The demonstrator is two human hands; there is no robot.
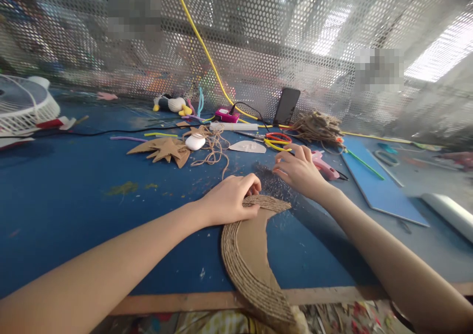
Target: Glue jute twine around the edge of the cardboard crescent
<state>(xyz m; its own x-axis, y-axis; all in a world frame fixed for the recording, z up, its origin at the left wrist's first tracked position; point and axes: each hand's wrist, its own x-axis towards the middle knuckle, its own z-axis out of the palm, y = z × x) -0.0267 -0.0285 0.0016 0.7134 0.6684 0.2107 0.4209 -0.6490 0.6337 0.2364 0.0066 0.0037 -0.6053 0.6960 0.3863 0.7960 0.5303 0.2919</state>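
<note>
A cardboard crescent [254, 245], with rows of brown twine along its outer curve, lies on the blue table and juts past the front edge. My left hand [231, 198] grips its upper part, thumb over the face and fingers curled at the far rim. From there a loose strand leads back to tangled twine [212, 151]. To the right, my right hand [295, 169] is off the crescent, its fingers loosely bent and apart, holding nothing visible. Just beyond it are scissors with red and yellow handles [279, 139]. A pink glue gun [324, 166] lies beside that hand, partly hidden.
Cardboard star shapes [168, 149] and a white rounded piece [195, 142] lie at back left. A phone [287, 106] leans on the mesh beside a twine bundle [318, 127]. A blue board [380, 183] is right; a white fan [25, 105] stands left. Cables cross the back.
</note>
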